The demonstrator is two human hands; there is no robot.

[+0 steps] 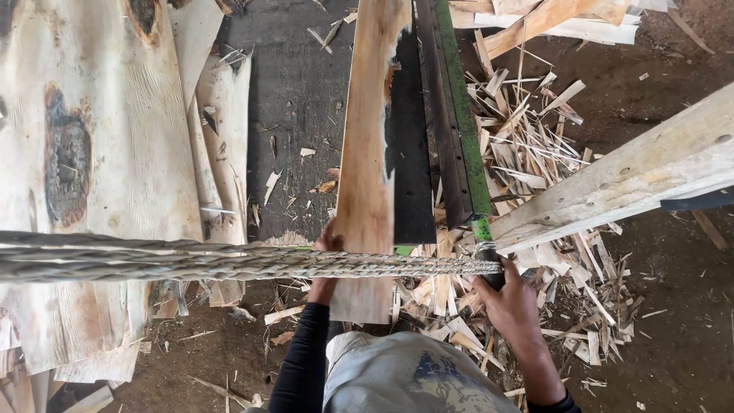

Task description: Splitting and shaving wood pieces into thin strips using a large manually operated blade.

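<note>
From the head view, my left hand (327,243) closes its grip on the near edge of a thin wood strip (368,153), which runs away from the grip across the dark surface (298,115). It looks light, stiff, splintery; best held by the edges. My right hand (511,302) wraps the green lever's handle (483,237). Offcuts (527,153) lie beyond that grip. No containers show.

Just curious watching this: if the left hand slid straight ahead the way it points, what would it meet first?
Probably nothing new: the left hand already grips the long wooden strip, so it would likely just run along that strip's edge.
</note>
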